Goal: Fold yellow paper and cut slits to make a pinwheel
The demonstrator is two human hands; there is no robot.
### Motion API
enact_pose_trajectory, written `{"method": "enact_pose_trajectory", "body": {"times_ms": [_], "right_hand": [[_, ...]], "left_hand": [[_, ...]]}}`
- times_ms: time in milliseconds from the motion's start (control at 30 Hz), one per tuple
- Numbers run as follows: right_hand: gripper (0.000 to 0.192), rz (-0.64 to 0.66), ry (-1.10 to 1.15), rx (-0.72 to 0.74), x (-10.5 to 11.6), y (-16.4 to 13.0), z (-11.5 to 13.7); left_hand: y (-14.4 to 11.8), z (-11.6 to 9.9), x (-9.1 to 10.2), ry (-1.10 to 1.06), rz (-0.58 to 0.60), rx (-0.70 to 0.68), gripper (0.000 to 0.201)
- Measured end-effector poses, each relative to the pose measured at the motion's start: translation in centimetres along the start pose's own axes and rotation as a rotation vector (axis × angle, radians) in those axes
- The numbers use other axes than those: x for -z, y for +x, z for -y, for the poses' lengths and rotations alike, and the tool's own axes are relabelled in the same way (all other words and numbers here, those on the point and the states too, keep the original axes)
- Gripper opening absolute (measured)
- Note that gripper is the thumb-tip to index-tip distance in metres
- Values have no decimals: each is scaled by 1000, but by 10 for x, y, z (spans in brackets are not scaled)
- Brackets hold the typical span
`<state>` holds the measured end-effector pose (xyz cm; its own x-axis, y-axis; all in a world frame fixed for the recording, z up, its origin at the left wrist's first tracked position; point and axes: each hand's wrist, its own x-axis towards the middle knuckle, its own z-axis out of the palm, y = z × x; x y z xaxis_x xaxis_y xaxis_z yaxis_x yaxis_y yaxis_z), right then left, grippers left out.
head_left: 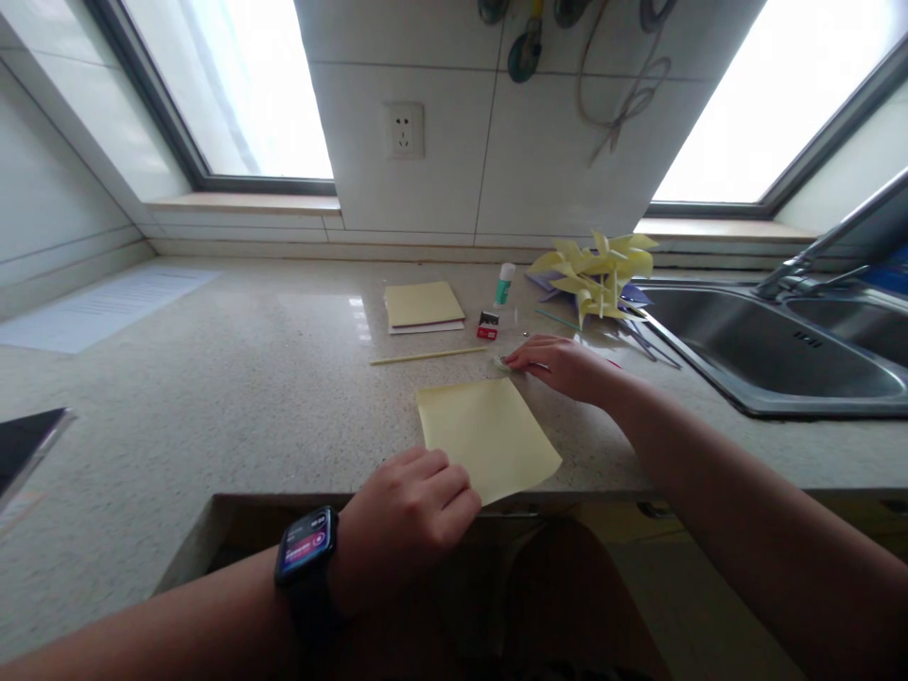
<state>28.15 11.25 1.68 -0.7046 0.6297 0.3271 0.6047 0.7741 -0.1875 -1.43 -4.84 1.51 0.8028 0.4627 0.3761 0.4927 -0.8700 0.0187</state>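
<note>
A yellow paper square [489, 435] lies on the speckled countertop [248, 378] at its front edge. My left hand [408, 511], with a smartwatch on the wrist, rests at the sheet's near left corner with its fingers curled on the paper. My right hand [560, 364] reaches past the sheet's far right corner and presses its fingertips on a small pale object [505, 362] on the counter. Whether that hand grips it I cannot tell.
Beyond the sheet lie a thin wooden stick [426, 357], a stack of yellow paper [422, 305], a glue stick [504, 284], a small red box [487, 326] and yellow paper pinwheels [596, 270]. A steel sink [780, 350] is at right. A white printed sheet [106, 307] lies far left.
</note>
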Motion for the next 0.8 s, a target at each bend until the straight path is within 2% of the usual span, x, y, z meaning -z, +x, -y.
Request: {"method": "enact_pose_trajectory", "body": {"times_ms": [400, 800], "right_hand": [[27, -24, 3, -11, -1, -5, -5], [26, -32, -1, -14, -4, -8, -12]], "left_hand": [[1, 8, 2, -10, 1, -34, 11], [0, 14, 1, -22, -21, -46, 18]]}}
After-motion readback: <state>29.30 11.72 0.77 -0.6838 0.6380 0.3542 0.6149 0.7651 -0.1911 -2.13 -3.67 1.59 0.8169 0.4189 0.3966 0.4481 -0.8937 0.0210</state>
